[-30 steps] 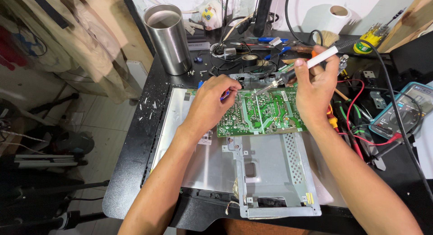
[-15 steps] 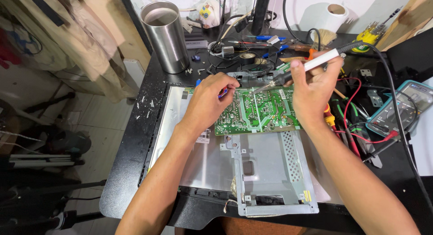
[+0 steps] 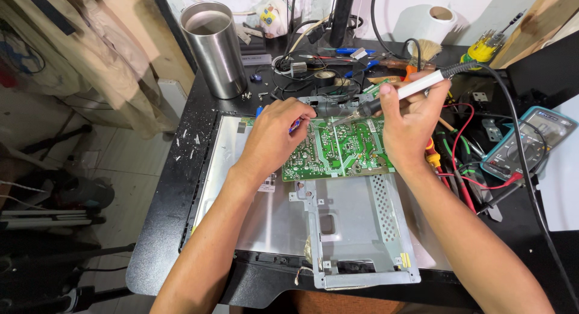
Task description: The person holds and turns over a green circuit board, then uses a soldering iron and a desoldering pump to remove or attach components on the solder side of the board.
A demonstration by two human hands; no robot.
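Note:
A green circuit board [image 3: 341, 151] lies on the metal back panel [image 3: 265, 211] of a flat screen on a black bench. My right hand [image 3: 410, 124] grips a white-handled soldering iron [image 3: 416, 85], its tip pointing down at the board's upper middle. My left hand [image 3: 274, 139] rests on the board's left edge, fingers curled around a small blue-handled tool that is mostly hidden. A perforated metal bracket [image 3: 362, 229] sits just below the board.
A tall steel cylinder [image 3: 212, 49] stands at the back left. A teal multimeter [image 3: 525, 145] with red and black leads lies at the right. Cables, a brush, screwdrivers and a paper roll [image 3: 434, 21] crowd the back of the bench. The bench edge drops to the floor at left.
My right hand and the soldering iron have shifted slightly, the tip settling on the board's upper middle. My left hand stays at the board's left edge.

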